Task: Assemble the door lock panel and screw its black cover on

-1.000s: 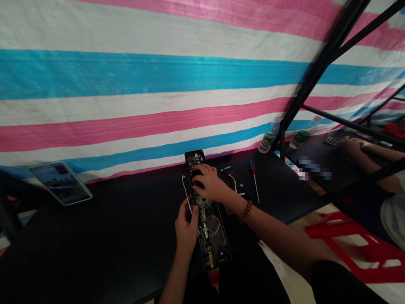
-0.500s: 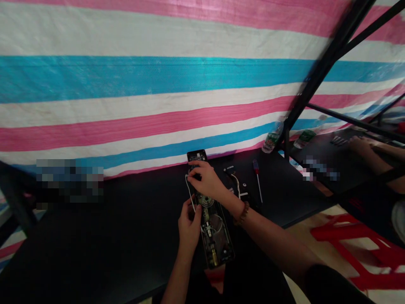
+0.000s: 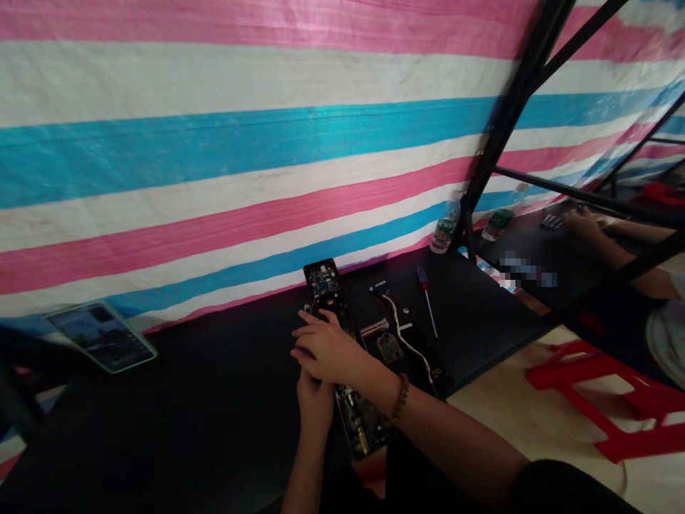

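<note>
A long narrow black device housing (image 3: 326, 282) lies open, with a circuit board in its far end and brass-coloured parts (image 3: 362, 437) near its front end. Across its middle and left edge reaches my right hand (image 3: 326, 348), fingers stretched out and slightly apart, with nothing visible in them. Below it, at the housing's left side, is my left hand (image 3: 313, 400); its fingers are mostly hidden behind the right hand. Whether they hold the thin white wire cannot be made out. Right of the housing lies a second black panel (image 3: 414, 335) with a white cable (image 3: 399, 318) on it.
A screwdriver (image 3: 427, 300) lies right of the panel on the black table (image 3: 187, 414). A plastic bottle (image 3: 444, 232) stands near the black metal frame (image 3: 508, 121). A phone (image 3: 101, 335) leans at the left. Another person's hands (image 3: 583, 221) are at the neighbouring table, above a red stool (image 3: 589, 385).
My right hand has moved towards me and now covers the fingers of my left hand. The far circuit board is uncovered. The white wire seen between my hands is now mostly hidden. The view has shifted.
</note>
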The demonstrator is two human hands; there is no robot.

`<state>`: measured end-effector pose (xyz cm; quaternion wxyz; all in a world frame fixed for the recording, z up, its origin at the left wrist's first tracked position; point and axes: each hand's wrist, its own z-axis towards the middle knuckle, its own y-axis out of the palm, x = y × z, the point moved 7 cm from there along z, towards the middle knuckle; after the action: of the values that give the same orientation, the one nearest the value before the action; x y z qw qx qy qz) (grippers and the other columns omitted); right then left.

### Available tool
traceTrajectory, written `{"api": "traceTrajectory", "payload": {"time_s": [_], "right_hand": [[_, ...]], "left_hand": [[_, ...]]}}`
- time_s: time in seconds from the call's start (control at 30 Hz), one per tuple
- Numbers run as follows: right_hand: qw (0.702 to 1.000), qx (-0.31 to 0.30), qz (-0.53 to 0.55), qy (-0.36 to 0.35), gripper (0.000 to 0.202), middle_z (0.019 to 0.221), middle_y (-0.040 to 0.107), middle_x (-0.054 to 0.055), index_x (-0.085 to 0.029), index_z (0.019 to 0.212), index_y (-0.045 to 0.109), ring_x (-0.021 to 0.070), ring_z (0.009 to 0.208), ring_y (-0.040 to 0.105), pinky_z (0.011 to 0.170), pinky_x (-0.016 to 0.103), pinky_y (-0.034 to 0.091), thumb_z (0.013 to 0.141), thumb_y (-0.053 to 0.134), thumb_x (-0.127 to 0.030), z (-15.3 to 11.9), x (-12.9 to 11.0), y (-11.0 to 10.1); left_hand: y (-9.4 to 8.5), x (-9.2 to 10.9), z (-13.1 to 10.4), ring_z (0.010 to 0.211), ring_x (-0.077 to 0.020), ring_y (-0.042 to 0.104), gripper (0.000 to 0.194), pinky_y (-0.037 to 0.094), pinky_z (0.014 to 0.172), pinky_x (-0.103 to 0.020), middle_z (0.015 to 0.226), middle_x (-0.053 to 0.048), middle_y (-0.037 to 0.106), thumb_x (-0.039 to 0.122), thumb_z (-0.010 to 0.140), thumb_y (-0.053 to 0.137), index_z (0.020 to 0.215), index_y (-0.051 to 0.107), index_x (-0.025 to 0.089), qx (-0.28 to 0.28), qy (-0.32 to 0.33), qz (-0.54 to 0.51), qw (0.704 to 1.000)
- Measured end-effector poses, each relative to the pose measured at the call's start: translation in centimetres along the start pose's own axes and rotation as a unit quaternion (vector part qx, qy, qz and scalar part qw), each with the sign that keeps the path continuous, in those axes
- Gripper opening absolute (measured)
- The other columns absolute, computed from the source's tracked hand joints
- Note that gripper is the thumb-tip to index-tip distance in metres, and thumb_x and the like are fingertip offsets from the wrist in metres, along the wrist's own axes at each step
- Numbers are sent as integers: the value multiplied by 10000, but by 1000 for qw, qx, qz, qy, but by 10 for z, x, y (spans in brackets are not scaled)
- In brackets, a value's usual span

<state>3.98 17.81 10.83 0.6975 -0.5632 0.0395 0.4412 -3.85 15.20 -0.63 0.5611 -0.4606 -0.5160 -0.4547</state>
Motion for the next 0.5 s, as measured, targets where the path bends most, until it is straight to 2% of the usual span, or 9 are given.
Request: {"api": "traceTrajectory", "payload": {"time_s": [0.07, 0.13, 0.2, 0.27, 0.33, 0.43, 0.5], "right_hand": [[988, 68, 136, -26, 165, 1236, 719, 85, -199, 894, 738, 237, 1324, 556, 1118, 419, 379, 947, 582, -204, -8, -2, -26], [951, 174, 254, -10, 199, 1228, 719, 75, -220, 922, 737, 219, 1207, 636, 1033, 370, 468, 960, 544, -248, -14, 13, -49], [898, 292, 323, 57, 225, 1129, 743, 75, -221, 921, 734, 223, 1068, 681, 966, 370, 510, 958, 536, -321, -18, 45, -62], [834, 380, 372, 147, 249, 1016, 755, 75, -204, 928, 731, 225, 956, 688, 908, 368, 529, 928, 560, -385, -20, 82, -61], [793, 391, 427, 187, 265, 1000, 754, 73, -189, 954, 730, 229, 947, 685, 906, 371, 528, 881, 607, -412, -13, 107, -51], [755, 387, 503, 164, 342, 1181, 722, 73, -203, 1087, 711, 232, 1109, 653, 1005, 370, 485, 824, 684, -420, -2, 123, -42], [719, 384, 560, 147, 429, 1285, 684, 70, -220, 1157, 685, 235, 1197, 622, 1046, 371, 464, 793, 719, -446, 1, 128, -36]], "left_hand": [[2, 7, 0, 983, -290, 706, 538, 550, 819, -359, 1065, -110, 748, 483, 719, 726, 1135, 648, 149, -3, 4, -6, 1000], [3, 12, 3, 939, -258, 705, 506, 550, 817, -348, 1038, -95, 742, 548, 788, 676, 1122, 660, 169, -1, -14, -8, 1000], [2, 14, 11, 869, -233, 703, 515, 554, 774, -341, 993, -90, 735, 615, 850, 590, 1101, 667, 172, 12, -51, -33, 998], [2, 13, 24, 824, -215, 701, 545, 553, 730, -329, 969, -94, 726, 644, 871, 544, 1109, 652, 166, 35, -77, -82, 993], [5, 13, 41, 789, -200, 695, 555, 541, 700, -309, 931, -90, 716, 646, 860, 552, 1096, 639, 151, 48, -82, -124, 988], [16, 14, 65, 747, -186, 670, 559, 519, 698, -304, 877, -73, 707, 652, 836, 552, 1026, 646, 134, 39, -79, -148, 985], [23, 19, 75, 746, -179, 644, 552, 502, 716, -298, 850, -54, 703, 651, 796, 598, 967, 668, 131, 37, -72, -138, 987]]}}
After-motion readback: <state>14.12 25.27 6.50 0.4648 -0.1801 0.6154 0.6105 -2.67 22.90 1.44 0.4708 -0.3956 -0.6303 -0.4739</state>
